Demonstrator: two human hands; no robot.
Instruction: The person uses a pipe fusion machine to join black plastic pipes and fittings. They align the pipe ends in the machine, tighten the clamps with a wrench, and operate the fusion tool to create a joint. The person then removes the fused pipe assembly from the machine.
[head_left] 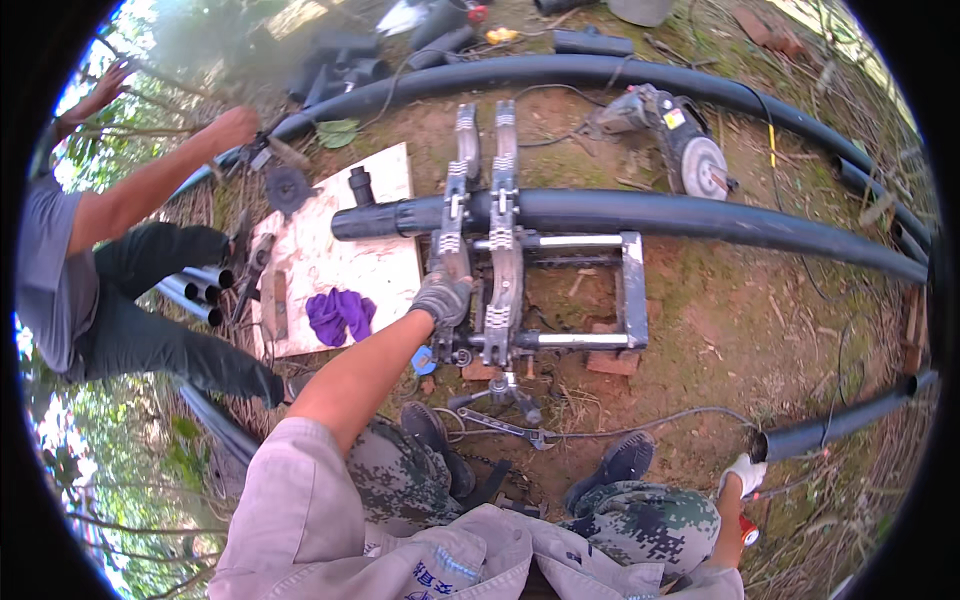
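My left hand (443, 297), in a grey work glove, is closed round the lower part of the left jaw of a metal pipe clamp (505, 260). A long black plastic pipe (650, 215) runs through the clamp's two jaws. On its left end sits a black fitting with an upright branch (362, 188). Low at the right, my right hand (743, 473), in a pale glove, grips the near end of another black pipe (840, 425) on the ground; its fingers are partly hidden. The clamp's frame (633, 290) rests on bricks.
A co-worker (60, 270) leans in at the left, beside a pale board (385, 265) with a purple cloth (340, 315). A power tool with a round pale disc (705, 167) lies behind the pipe. Hoses and cables (640, 430) cross the dirt near my boots (610, 470).
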